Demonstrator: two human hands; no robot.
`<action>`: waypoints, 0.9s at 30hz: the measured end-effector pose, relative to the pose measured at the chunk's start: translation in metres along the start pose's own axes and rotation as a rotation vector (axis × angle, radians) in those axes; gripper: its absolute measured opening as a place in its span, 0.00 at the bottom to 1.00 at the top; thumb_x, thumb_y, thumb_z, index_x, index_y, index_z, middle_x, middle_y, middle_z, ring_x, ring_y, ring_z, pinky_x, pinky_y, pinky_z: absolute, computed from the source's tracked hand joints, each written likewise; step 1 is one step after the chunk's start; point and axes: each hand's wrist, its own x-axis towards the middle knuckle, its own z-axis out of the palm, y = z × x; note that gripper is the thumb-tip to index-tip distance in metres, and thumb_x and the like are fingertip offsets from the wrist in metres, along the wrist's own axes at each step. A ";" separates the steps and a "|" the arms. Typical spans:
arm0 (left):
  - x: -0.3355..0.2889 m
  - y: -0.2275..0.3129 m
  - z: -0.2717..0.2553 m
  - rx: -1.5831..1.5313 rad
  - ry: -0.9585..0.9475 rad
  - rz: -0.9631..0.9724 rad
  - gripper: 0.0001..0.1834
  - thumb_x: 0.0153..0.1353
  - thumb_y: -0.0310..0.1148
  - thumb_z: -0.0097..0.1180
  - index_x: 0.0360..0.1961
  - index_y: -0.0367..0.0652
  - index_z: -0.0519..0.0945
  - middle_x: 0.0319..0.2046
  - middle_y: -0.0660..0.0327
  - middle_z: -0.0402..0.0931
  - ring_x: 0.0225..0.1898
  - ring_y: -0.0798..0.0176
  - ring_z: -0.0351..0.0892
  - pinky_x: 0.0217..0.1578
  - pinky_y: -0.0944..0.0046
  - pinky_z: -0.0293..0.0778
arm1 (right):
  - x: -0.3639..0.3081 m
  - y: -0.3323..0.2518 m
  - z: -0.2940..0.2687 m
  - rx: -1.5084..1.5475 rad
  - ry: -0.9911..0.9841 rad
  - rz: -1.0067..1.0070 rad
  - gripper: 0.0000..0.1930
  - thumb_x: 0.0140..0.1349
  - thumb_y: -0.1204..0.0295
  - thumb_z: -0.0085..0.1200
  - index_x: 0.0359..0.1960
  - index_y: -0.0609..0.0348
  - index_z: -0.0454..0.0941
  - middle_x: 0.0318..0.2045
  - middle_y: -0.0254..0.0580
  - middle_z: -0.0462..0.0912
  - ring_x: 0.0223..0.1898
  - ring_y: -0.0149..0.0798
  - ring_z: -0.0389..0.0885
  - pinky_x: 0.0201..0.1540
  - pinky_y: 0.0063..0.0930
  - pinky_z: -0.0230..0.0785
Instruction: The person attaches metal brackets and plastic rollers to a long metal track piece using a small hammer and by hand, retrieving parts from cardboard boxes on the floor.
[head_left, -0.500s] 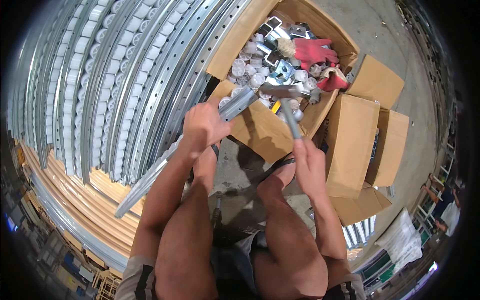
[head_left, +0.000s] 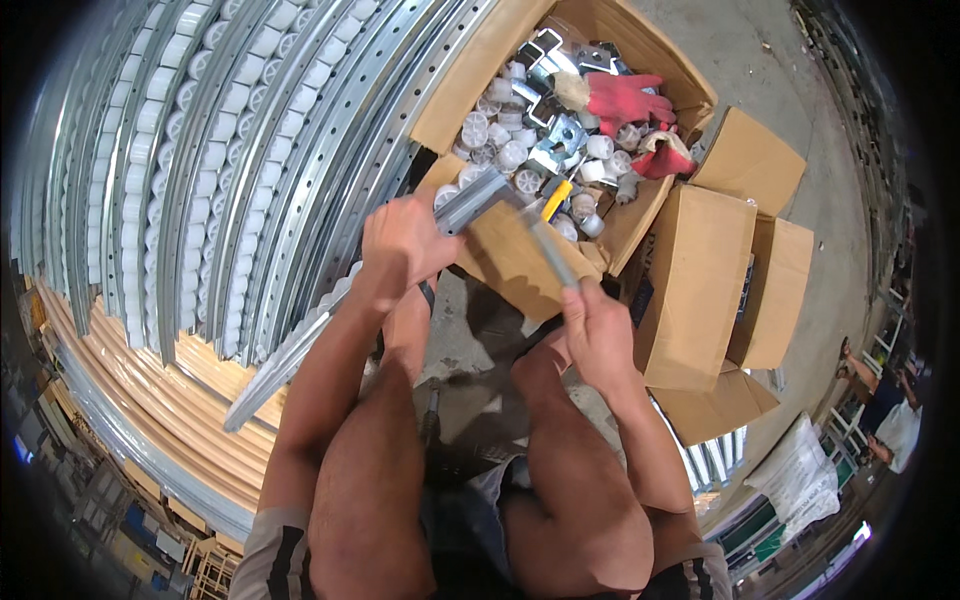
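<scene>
My left hand point(head_left: 403, 245) is closed round a silver metal rail point(head_left: 472, 203) near its upper end. The rest of that rail slants down to the lower left, past my left forearm. In my right hand point(head_left: 600, 328) is the grey handle of a hammer point(head_left: 556, 258); its head is smeared by motion close to the rail's end. Beyond both hands, an open cardboard box point(head_left: 518, 262) holds white plastic rollers point(head_left: 488, 137), shiny metal brackets point(head_left: 557, 148), red-and-cream work gloves point(head_left: 622, 101) and a yellow-handled tool point(head_left: 557, 199).
Long metal roller tracks point(head_left: 190, 150) with white wheels are stacked on the left, above tan tubes point(head_left: 130, 365). A second open cardboard box point(head_left: 700, 285) stands to the right. Farther right are a white plastic bundle point(head_left: 798, 482) and another person point(head_left: 885, 400).
My right hand and the hammer have swung left, bringing the blurred head from over the box toward the rail's end. My left hand keeps its hold on the rail, nearly in place.
</scene>
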 end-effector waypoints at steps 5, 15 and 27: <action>0.002 0.000 0.000 0.001 -0.023 -0.004 0.30 0.50 0.47 0.64 0.53 0.43 0.81 0.41 0.43 0.85 0.46 0.38 0.83 0.50 0.45 0.78 | -0.009 -0.017 -0.021 0.554 0.108 0.231 0.18 0.76 0.62 0.46 0.30 0.63 0.68 0.18 0.60 0.74 0.25 0.65 0.75 0.29 0.51 0.67; 0.001 0.006 0.000 0.046 -0.049 -0.044 0.29 0.49 0.45 0.64 0.52 0.42 0.81 0.41 0.41 0.84 0.46 0.38 0.83 0.50 0.45 0.78 | 0.001 -0.005 -0.009 0.267 0.078 0.089 0.20 0.77 0.59 0.45 0.29 0.62 0.68 0.19 0.61 0.73 0.24 0.67 0.74 0.32 0.52 0.66; 0.004 0.000 0.002 0.057 -0.012 0.012 0.29 0.48 0.45 0.64 0.52 0.43 0.82 0.41 0.43 0.84 0.46 0.38 0.83 0.50 0.45 0.78 | -0.002 -0.002 -0.013 0.299 0.062 0.118 0.20 0.77 0.60 0.44 0.30 0.63 0.68 0.16 0.55 0.73 0.22 0.62 0.73 0.29 0.48 0.66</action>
